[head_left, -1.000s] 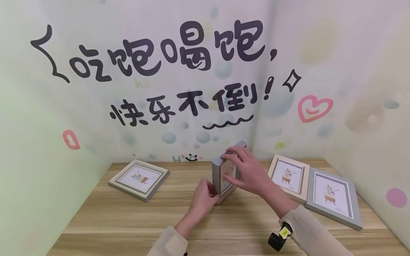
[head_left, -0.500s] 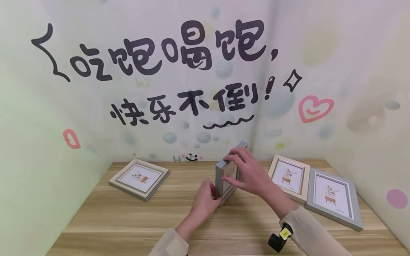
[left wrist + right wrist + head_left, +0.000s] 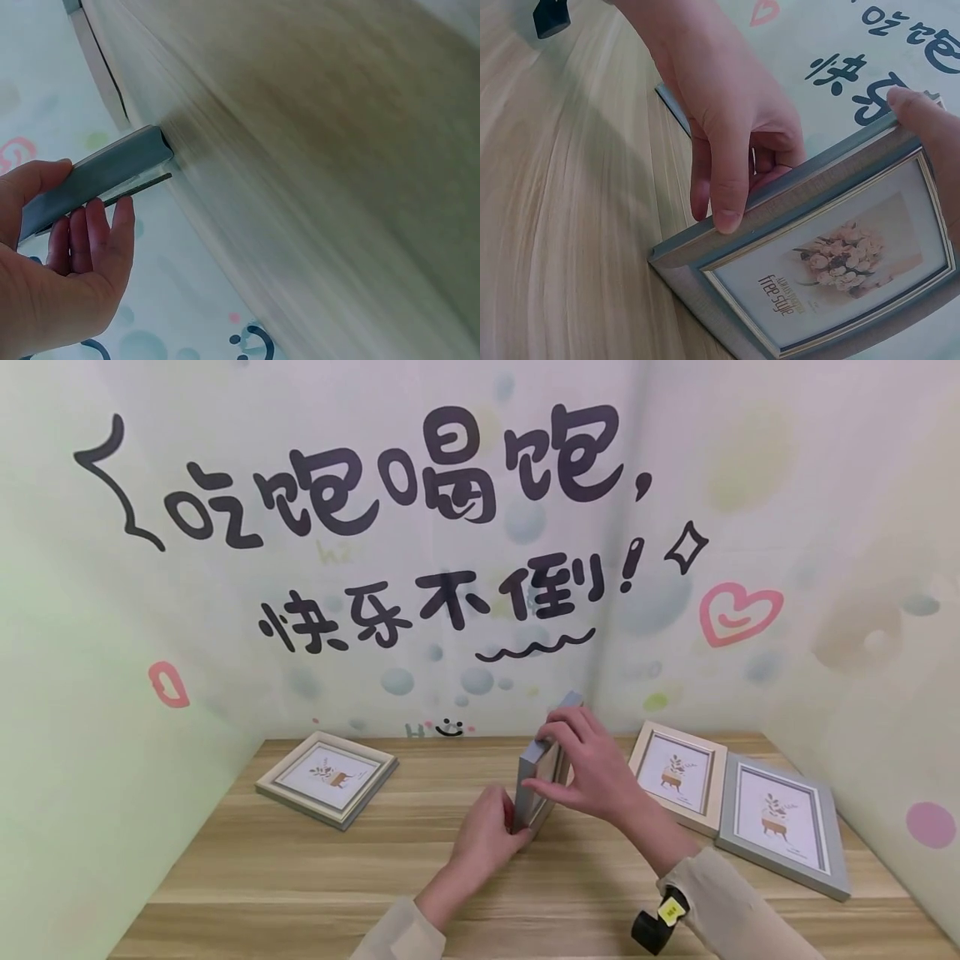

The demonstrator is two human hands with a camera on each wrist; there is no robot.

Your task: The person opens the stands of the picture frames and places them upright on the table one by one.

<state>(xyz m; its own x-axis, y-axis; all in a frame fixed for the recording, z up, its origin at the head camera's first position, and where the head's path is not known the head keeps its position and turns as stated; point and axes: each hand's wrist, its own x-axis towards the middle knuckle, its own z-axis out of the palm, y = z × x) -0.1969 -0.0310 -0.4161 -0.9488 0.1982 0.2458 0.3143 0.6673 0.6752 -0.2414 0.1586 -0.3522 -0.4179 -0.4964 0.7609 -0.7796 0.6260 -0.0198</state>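
A grey-edged picture frame (image 3: pixel 526 783) stands upright near the middle of the table, turned almost edge-on in the head view. The right wrist view shows its front, with a bouquet picture (image 3: pixel 847 259) and the words "free style". My left hand (image 3: pixel 483 837) grips the near lower side, thumb at the front and fingers behind. In the left wrist view those fingers (image 3: pixel 124 221) touch a thin dark strip (image 3: pixel 154 182) that stands out from the frame's back. Over the top edge, my right hand (image 3: pixel 596 772) holds the frame between thumb and fingers.
To the left, a cream picture frame (image 3: pixel 285 768) lies on a grey one (image 3: pixel 367 806). Another cream frame (image 3: pixel 708 814) and a grey frame (image 3: pixel 828 835) lie side by side at the right. A printed cloth wall (image 3: pixel 360 568) rises behind the wooden table (image 3: pixel 315 893).
The held frame has shifted slightly right and turned more edge-on, so less of its picture shows in the head view. Both hands have moved right with it; the other frames stay put.
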